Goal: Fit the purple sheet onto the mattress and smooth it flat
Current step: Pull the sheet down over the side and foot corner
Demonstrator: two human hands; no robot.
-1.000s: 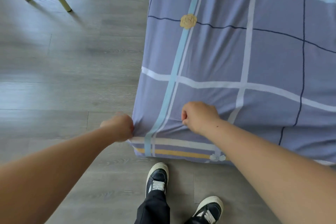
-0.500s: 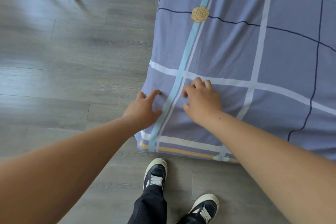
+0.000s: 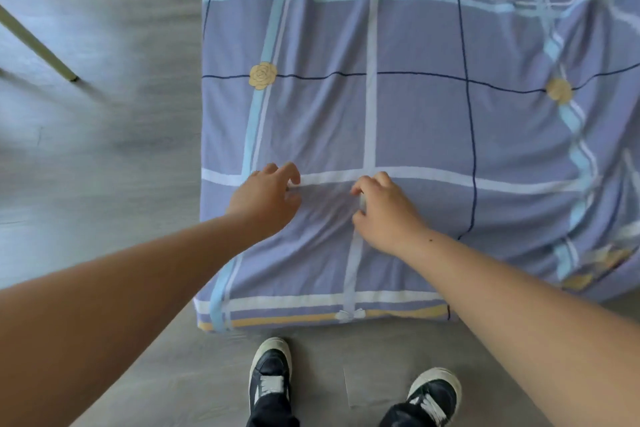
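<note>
Foot end of the bed, head view. Within the last second both hands have left the near left corner of the purple sheet (image 3: 415,114), where they were pulling its edge down over the side, and now rest on the top surface, side by side and a little apart. The left hand (image 3: 263,198) has a wide, relaxed grip, fingers bent and fingertips touching the cloth. The right hand (image 3: 384,211) curls its fingers down onto a white stripe; whether it pinches a fold cannot be told. The sheet covers the mattress, which is hidden beneath it, and its hem wraps the near edge. By this evidence that corner is likely fitted and the smoothing step has begun. Soft creases fan between and below the hands; the near right corner (image 3: 588,253) looks rumpled, though blurred. The bed stands on a grey plank floor (image 3: 104,149), a pale furniture leg (image 3: 38,45) slants at upper left, and two dark shoes (image 3: 270,371) stand below the hem.
</note>
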